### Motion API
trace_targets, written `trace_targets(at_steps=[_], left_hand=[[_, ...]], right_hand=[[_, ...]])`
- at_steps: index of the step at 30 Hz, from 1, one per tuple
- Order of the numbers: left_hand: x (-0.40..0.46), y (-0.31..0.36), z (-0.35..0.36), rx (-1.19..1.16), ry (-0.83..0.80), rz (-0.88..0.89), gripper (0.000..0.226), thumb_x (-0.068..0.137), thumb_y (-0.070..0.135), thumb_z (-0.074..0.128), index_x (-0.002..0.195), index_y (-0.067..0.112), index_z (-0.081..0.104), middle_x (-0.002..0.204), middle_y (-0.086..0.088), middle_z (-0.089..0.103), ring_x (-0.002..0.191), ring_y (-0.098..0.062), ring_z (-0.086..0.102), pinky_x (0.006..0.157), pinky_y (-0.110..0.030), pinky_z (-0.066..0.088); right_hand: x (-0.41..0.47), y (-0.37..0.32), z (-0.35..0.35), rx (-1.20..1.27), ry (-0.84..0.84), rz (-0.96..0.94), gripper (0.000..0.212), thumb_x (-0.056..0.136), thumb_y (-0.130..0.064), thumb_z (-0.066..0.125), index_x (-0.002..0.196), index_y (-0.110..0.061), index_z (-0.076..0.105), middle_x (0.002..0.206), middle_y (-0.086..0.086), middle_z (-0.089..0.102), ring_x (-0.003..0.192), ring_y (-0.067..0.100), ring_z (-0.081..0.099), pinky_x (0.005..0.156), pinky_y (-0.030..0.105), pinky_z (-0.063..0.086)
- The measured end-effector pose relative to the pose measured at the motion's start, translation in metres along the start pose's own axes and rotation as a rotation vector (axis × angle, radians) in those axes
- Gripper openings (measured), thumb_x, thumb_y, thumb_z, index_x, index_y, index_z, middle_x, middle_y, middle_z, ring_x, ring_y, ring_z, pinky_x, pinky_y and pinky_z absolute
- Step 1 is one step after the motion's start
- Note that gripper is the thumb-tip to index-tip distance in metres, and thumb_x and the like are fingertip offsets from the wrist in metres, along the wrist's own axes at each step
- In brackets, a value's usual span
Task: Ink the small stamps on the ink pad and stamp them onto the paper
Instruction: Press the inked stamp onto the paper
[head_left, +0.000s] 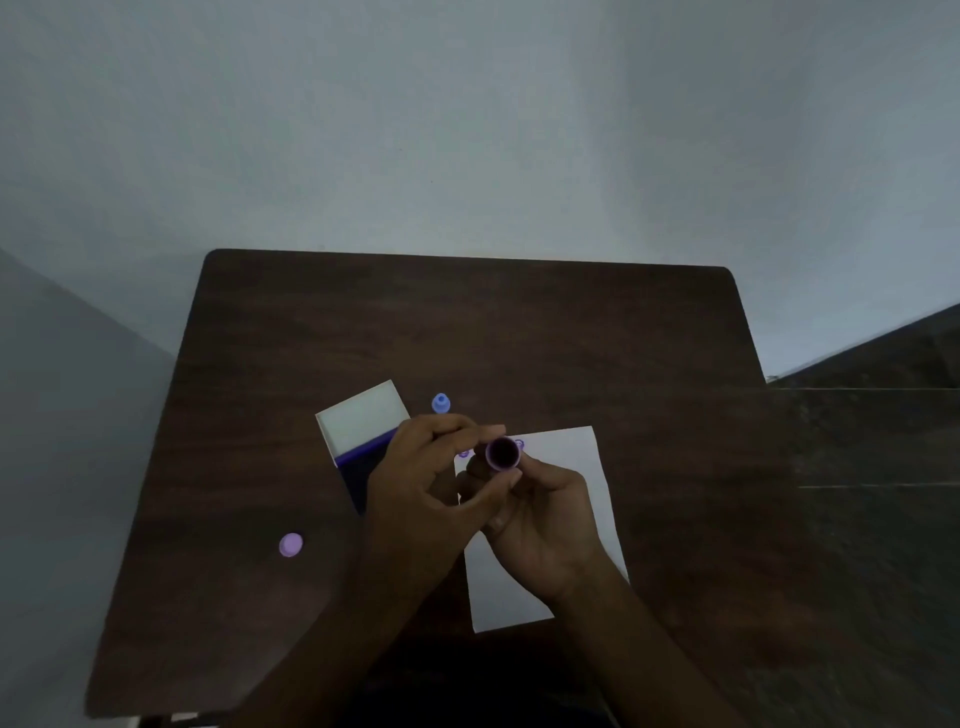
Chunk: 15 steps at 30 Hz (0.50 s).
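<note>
Stamp (503, 453) purple, centre frame, dark round end tilted up at the camera | right hand (540, 514) pinches its barrel from below | left hand (431, 467) fingertips curl onto its rim | ink pad (363, 441) just left, partly behind the left hand | paper (582, 452) directly beneath, prints near its top edge

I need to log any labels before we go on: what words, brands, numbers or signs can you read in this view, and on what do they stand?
No readable text anywhere in this view.
White sheet of paper: two small purple stamped marks near its far edge, too small and blurred to read.
Purple round stamp, held between both hands: dark face, no design legible.
Open ink pad case with white lid: no label visible.
Blue small stamp and lilac round cap: no markings visible.
</note>
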<state>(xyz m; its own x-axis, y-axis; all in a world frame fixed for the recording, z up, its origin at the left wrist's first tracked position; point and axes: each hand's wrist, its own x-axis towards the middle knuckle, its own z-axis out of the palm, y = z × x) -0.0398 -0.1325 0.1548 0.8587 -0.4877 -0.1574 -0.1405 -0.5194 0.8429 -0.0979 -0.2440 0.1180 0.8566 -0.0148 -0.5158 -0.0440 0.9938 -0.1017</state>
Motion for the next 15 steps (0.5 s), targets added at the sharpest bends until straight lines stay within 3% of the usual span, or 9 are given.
trace_targets(at_steps=[2, 6, 9, 12, 15], left_hand=[[0.002, 0.002, 0.003, 0.015, -0.014, 0.002, 0.049, 0.071, 0.009, 0.081, 0.114, -0.006, 0.063, 0.119, -0.018, 0.063, 0.112, -0.027, 0.056, 0.103, -0.037, 0.040], [0.006, -0.006, 0.013, 0.033, -0.035, -0.066, 0.055, 0.072, 0.015, 0.080, 0.120, -0.002, 0.059, 0.126, -0.017, 0.059, 0.117, -0.028, 0.052, 0.105, -0.028, 0.032], [0.010, -0.013, 0.022, 0.057, -0.032, -0.095, 0.054, 0.071, 0.021, 0.080, 0.119, 0.005, 0.060, 0.125, -0.011, 0.059, 0.113, -0.020, 0.052, 0.099, -0.021, 0.030], [0.013, -0.024, 0.034, 0.001, -0.047, -0.047, 0.040, 0.070, 0.026, 0.081, 0.102, 0.034, 0.060, 0.108, 0.013, 0.059, 0.095, 0.004, 0.051, 0.086, -0.010, 0.035], [0.017, -0.034, 0.048, -0.031, -0.154, -0.036, 0.031, 0.072, 0.036, 0.078, 0.098, 0.038, 0.062, 0.107, 0.020, 0.058, 0.099, 0.003, 0.053, 0.078, -0.009, 0.043]], right_hand=[[-0.002, -0.003, -0.002, 0.002, -0.013, 0.009, 0.041, 0.063, -0.003, 0.082, 0.101, 0.003, 0.071, 0.098, 0.022, 0.071, 0.084, 0.029, 0.070, 0.083, 0.031, 0.053], [-0.003, -0.011, -0.012, -0.044, 0.016, 0.006, 0.039, 0.069, -0.008, 0.078, 0.105, 0.002, 0.070, 0.102, 0.022, 0.070, 0.087, 0.030, 0.070, 0.086, 0.038, 0.053], [-0.006, -0.023, -0.028, -0.125, 0.066, 0.003, 0.041, 0.076, -0.010, 0.072, 0.115, 0.003, 0.064, 0.109, 0.022, 0.067, 0.085, 0.025, 0.067, 0.082, 0.040, 0.056], [-0.012, -0.036, -0.044, -0.339, 0.101, -0.016, 0.038, 0.083, -0.014, 0.068, 0.115, 0.005, 0.062, 0.102, 0.018, 0.064, 0.080, 0.019, 0.062, 0.077, 0.032, 0.052], [-0.014, -0.046, -0.056, -0.622, 0.164, -0.100, 0.039, 0.082, -0.024, 0.069, 0.108, 0.004, 0.066, 0.090, 0.014, 0.065, 0.074, 0.018, 0.057, 0.065, 0.030, 0.047]])
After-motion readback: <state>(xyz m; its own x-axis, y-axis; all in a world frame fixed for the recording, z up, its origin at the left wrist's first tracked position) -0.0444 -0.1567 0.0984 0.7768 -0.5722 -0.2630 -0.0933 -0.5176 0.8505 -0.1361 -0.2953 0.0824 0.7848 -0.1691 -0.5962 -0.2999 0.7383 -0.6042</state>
